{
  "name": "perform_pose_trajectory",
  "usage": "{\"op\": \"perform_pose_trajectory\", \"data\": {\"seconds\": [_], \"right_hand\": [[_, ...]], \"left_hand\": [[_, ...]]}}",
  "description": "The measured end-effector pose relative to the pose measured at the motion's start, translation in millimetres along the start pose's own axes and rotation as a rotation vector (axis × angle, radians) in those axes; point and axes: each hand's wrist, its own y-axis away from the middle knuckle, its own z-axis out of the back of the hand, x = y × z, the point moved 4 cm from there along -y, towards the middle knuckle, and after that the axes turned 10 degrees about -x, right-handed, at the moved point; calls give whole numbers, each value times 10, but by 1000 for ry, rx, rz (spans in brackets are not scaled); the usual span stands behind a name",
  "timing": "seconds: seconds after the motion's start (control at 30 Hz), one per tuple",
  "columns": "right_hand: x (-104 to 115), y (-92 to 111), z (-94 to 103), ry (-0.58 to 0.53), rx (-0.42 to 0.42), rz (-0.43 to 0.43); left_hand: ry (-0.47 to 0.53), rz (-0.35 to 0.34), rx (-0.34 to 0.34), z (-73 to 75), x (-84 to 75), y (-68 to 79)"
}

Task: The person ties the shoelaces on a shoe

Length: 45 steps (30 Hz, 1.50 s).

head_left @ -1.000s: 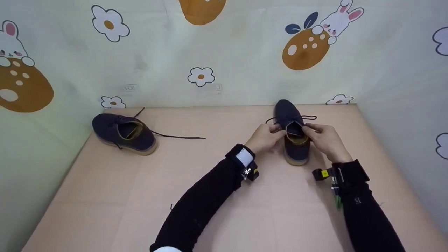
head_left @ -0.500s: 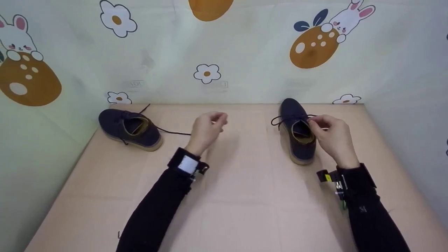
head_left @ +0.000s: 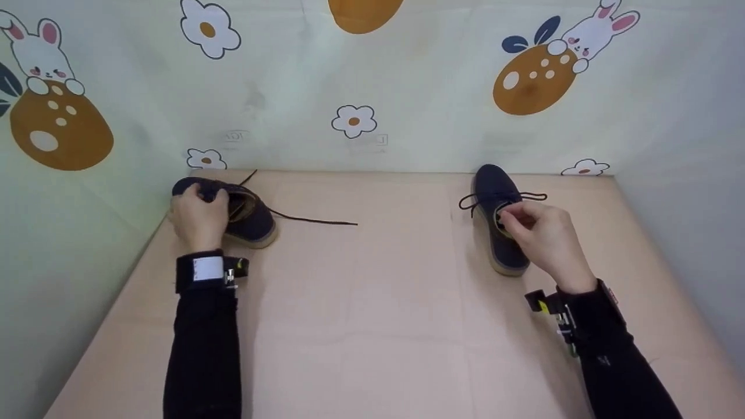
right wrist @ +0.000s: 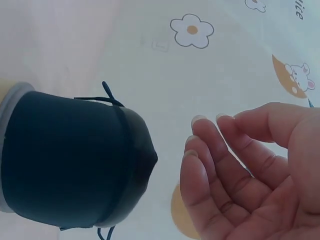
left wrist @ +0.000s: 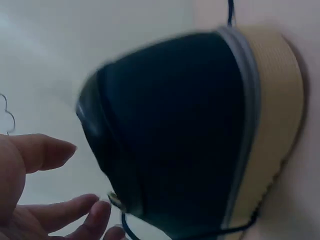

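My left hand [head_left: 198,218] is over the front of a dark navy lace-up shoe [head_left: 259,224] at the left, hiding part of its upper. In the left wrist view, thumb and fingers [left wrist: 62,212] stand apart near the shoe's opening, gripping nothing. One long loose shoelace [head_left: 314,220] trails right from this shoe. A matching navy shoe [head_left: 492,179] stands at the right, its laces tied in a bow [head_left: 467,203]. My right hand [head_left: 550,238] hovers beside its opening. From the right wrist, its fingers [right wrist: 195,177] look loosely bent, apart from the shoe and holding nothing.
Both shoes stand on a pale table [head_left: 361,291], toes towards the back. A patterned cloth wall [head_left: 291,75] rises directly behind them and along both sides. A second lace end [head_left: 249,177] sticks up behind the left shoe.
My left hand has let go of the right shoe's lace and swung left to the other shoe. My right hand has come off the bow and drawn slightly back. The view has shifted a little.
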Motion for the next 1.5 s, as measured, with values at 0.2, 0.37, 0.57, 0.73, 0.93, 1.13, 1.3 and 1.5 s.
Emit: {"op": "perform_pose_trajectory", "data": {"seconds": [0.2,0.37,0.57,0.73,0.93,1.13,1.3,1.5], "right_hand": [[1,37,-80,8,50,3],[39,43,-127,2,71,12],[69,45,-167,-13,83,33],[75,51,-181,-24,84,37],[90,65,-171,-21,91,29],[143,84,-178,-26,111,31],[211,110,-218,-66,131,32],[311,154,-281,-139,128,55]], "left_hand": [[-150,74,201,-54,310,-64],[-178,21,184,-83,308,-40],[-239,-43,118,-87,245,-22],[-302,-89,71,-84,166,14],[-264,-251,74,-150,-105,130],[-54,-440,195,-275,-515,401],[66,-494,321,-370,-868,781],[141,-615,385,-502,-1180,1275]]}}
